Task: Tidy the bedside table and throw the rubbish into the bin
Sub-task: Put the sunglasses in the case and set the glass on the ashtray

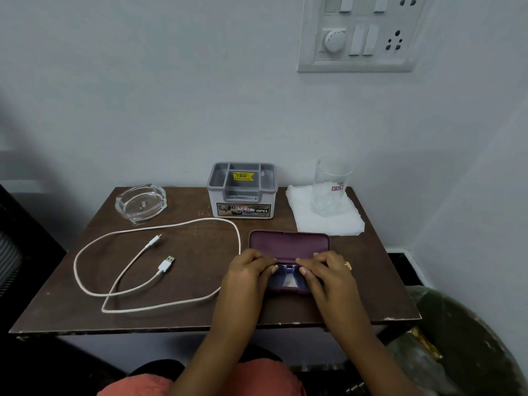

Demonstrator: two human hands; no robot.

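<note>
A maroon spectacle case lies open on the brown bedside table, its lid tipped back. Blue-framed glasses rest in its lower half. My left hand and my right hand both press on the glasses, fingertips meeting over the bridge near the hinge. A white USB cable sprawls in loose loops on the left half of the table. A white tissue lies at the back right under an empty glass tumbler. A dark bin stands low at the right.
A grey plastic organiser box stands at the back centre against the wall. A clear glass ashtray sits at the back left. A switchboard is on the wall above. My orange-clad knees show below the table's front edge.
</note>
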